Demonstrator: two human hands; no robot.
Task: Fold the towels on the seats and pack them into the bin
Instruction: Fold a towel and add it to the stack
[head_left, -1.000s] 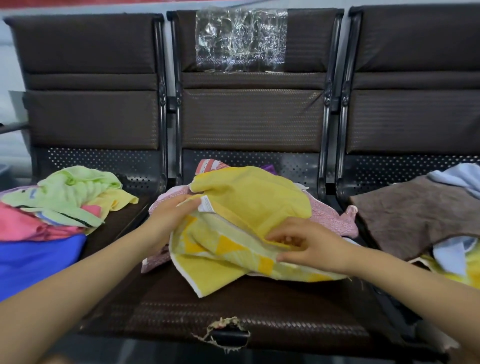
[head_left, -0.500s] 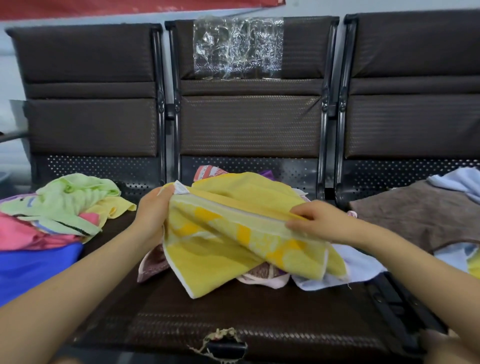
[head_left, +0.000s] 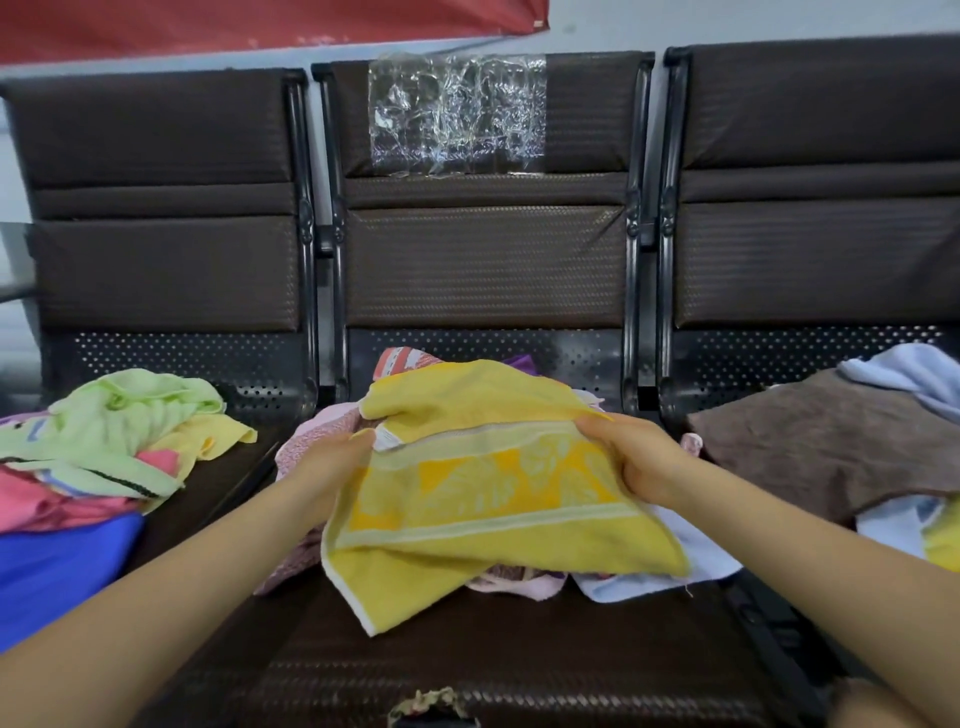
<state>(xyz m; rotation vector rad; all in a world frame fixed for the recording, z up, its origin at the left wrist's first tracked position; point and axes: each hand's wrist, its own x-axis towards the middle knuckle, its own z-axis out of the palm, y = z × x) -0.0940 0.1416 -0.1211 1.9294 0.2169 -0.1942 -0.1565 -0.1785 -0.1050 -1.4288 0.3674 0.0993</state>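
A yellow towel (head_left: 483, 499) with an orange patterned band hangs spread above the middle seat (head_left: 467, 660). My left hand (head_left: 332, 462) grips its left edge near a white label. My right hand (head_left: 634, 457) grips its right edge, and the cloth is stretched between the two. Under it lie a pink towel (head_left: 311, 441), a pale blue-white towel (head_left: 649, 577) and more crumpled cloth. No bin is in view.
The left seat holds a heap with a light green towel (head_left: 130, 431), pink cloth (head_left: 41, 504) and blue cloth (head_left: 52, 571). On the right seat lie a brown towel (head_left: 831, 447) and a pale blue towel (head_left: 904, 374). The middle seat's front edge is torn (head_left: 431, 704).
Both hands lifted the yellow towel off the pile and moved apart, so it went from a crumpled heap to a stretched sheet. The view tilted upward a little.
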